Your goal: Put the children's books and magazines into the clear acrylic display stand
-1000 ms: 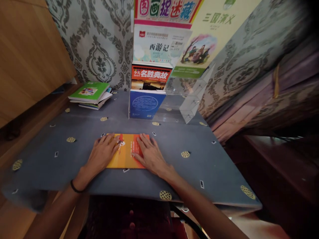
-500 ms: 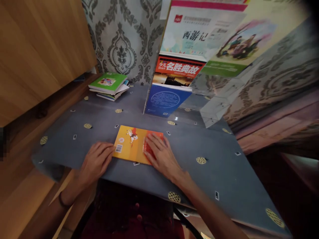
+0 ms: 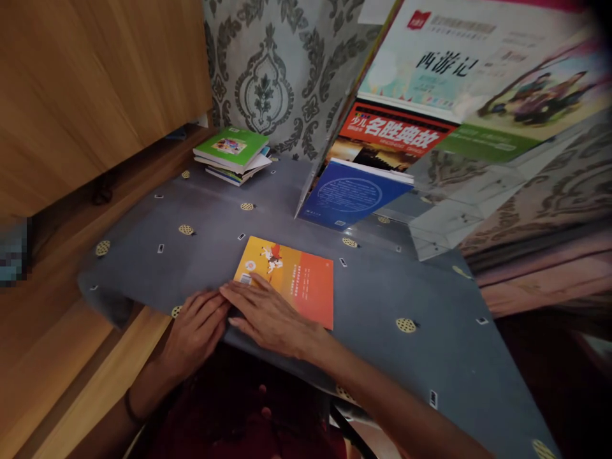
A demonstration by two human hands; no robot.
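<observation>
The book (image 3: 313, 293) has a paper cover, which looks smooth with a weak shine. The table cover (image 3: 377, 287) seems to be cloth, mostly matt. The rack (image 3: 433, 236) is of clear, glossy plastic. The cabinet (image 3: 105, 83) shows smooth wood grain. The pile (image 3: 234, 146) is paper, its green cover smooth. The curtain (image 3: 540, 280) is soft, matt cloth.

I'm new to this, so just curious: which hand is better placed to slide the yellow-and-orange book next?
Probably the right hand: it reaches over the near-left part of the yellow-and-orange book, while the left hand is mostly beside it, at the table's near edge.
</observation>
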